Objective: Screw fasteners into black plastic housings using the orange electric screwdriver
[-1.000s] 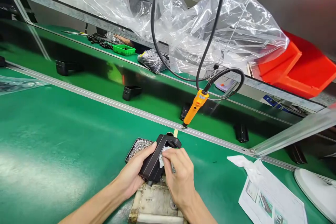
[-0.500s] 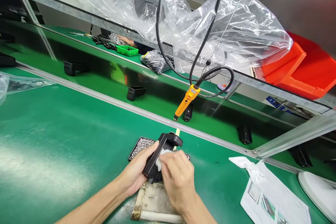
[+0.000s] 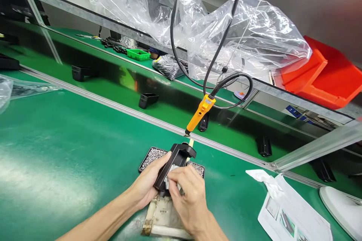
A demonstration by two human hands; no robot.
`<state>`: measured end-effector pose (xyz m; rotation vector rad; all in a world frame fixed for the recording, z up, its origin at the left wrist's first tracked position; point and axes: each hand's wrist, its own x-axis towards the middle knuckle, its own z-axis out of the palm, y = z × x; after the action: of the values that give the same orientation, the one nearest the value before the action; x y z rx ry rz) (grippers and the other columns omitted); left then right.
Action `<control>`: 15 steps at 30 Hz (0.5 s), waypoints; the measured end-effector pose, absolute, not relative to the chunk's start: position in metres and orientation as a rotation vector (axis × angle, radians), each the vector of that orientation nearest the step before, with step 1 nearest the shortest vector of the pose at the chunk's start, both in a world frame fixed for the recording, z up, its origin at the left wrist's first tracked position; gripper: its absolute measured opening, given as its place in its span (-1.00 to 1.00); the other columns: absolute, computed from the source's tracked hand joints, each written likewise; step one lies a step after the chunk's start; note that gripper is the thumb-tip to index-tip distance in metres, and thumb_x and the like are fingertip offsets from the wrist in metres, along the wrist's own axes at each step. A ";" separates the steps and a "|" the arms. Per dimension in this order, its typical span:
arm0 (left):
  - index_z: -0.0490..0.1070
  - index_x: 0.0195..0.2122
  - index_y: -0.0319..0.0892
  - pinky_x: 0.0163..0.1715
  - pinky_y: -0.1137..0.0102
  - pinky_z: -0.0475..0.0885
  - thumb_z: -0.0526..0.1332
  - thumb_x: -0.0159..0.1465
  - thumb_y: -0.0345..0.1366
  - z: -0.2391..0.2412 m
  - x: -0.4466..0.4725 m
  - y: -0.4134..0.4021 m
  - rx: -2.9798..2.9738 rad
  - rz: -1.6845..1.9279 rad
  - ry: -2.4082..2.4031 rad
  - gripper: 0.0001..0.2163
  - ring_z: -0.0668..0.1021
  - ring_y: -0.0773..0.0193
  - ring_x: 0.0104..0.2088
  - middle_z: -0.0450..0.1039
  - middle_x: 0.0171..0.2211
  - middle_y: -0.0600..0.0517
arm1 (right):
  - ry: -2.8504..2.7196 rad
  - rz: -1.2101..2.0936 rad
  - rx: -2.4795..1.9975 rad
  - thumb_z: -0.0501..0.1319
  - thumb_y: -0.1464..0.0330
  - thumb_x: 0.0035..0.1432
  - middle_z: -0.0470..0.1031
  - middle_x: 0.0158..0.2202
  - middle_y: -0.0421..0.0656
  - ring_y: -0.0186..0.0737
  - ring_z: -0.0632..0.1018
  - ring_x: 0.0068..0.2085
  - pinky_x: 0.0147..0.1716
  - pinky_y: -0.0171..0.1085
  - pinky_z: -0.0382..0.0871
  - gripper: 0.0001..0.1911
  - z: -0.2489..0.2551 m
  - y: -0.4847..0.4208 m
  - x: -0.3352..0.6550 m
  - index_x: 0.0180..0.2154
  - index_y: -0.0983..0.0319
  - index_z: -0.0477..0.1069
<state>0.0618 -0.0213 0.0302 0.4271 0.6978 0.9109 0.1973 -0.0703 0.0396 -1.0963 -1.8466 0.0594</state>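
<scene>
My left hand (image 3: pixel 148 180) grips a black plastic housing (image 3: pixel 166 170) by its left side, thumb along the upper edge. The housing is tilted, with a curved lip at its far end. Pinched in the fingers of my right hand (image 3: pixel 190 192) is a crumpled white wipe (image 3: pixel 173 168), pressed against the housing's inner face; my fingers cover part of it. Below the housing lies a worn, taped pad (image 3: pixel 162 214). Two black trays of small metal screws, a left tray (image 3: pixel 152 157) and a right tray (image 3: pixel 197 169), sit just beyond my hands.
An orange electric screwdriver (image 3: pixel 200 115) hangs on a cable beyond the housing. At right lie a printed sheet (image 3: pixel 294 211) with a white tissue (image 3: pixel 267 181) on it. Black housings (image 3: pixel 148 100) stand behind the metal rail. Above, a shelf carries plastic bags and a red bin (image 3: pixel 325 71).
My right hand has slid slightly down and left along the housing with the wipe, uncovering more of the right screw tray. My left hand keeps its hold.
</scene>
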 end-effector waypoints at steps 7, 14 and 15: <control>0.57 -0.06 -0.37 -0.50 0.40 0.54 0.29 0.40 -0.08 0.037 0.059 -0.019 0.362 0.809 0.772 -0.63 0.62 0.17 -0.42 0.61 -0.27 -0.19 | -1.796 0.067 -1.364 0.24 0.38 0.35 0.61 -0.23 -0.20 -0.26 0.60 -0.25 -0.38 -0.30 0.41 -0.89 0.098 -0.086 0.271 -0.18 0.10 0.56; 0.54 -0.09 -0.39 -0.49 0.40 0.55 0.31 0.39 -0.08 0.032 0.060 -0.013 0.352 0.792 0.679 -0.62 0.62 0.16 -0.42 0.58 -0.31 -0.21 | -1.843 -0.565 -1.835 0.09 0.14 0.43 0.62 -0.17 -0.07 -0.15 0.62 -0.33 -0.55 -0.28 0.34 -0.66 0.049 -0.090 0.337 -0.13 0.13 0.60; 0.53 -0.07 -0.38 -0.46 0.40 0.56 0.30 0.39 -0.08 0.030 0.060 -0.012 0.357 0.803 0.673 -0.63 0.62 0.17 -0.41 0.58 -0.28 -0.21 | -1.814 -0.429 -1.798 0.11 0.13 0.43 0.62 -0.19 -0.09 -0.22 0.60 -0.38 -0.50 -0.30 0.39 -0.67 0.033 -0.091 0.332 -0.11 0.12 0.60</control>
<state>0.0597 -0.0120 0.0302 0.3572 0.6734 0.8026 0.3325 -0.0907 0.0333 -1.7985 -1.8138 -0.4290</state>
